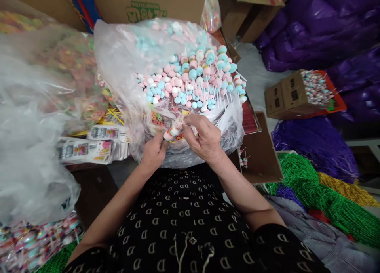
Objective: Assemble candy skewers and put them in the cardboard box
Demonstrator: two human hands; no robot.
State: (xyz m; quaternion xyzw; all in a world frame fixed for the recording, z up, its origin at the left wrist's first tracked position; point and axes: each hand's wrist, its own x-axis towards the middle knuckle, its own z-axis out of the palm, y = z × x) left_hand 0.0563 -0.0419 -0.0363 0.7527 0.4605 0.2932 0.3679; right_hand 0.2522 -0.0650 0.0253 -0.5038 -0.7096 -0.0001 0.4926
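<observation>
Well, from the head camera, two bare hands sat close together over the open mouth of a clear plastic bag (118,55). Between them lay a candy skewer (173,129), pink and white discs threaded on a stick, its long axis slanting from lower left up to the right across the person's front. The left hand (153,152) was curled closed around the lower end, which lay nearer to it, while the right hand (204,140) pinched the upper end with its fingers (190,120), so both held the one piece in a narrow grip, with only a small gap between them. (Those fingers hid most of the stick itself.) Just beyond the hands, a heap of pastel pink, blue and white candy skewers (190,79) filled the bag, their sticks pointing various ways, and ring-shaped gummy candies (157,120) lay near the left hand. Further left were printed packets (84,150) and another bulging plastic bag (29,146). To the right stood a cardboard box (297,94) of skewers on an orange tray (338,102), with purple plastic sacks (314,31) behind it and strands of green beads (317,197) nearer the person.
</observation>
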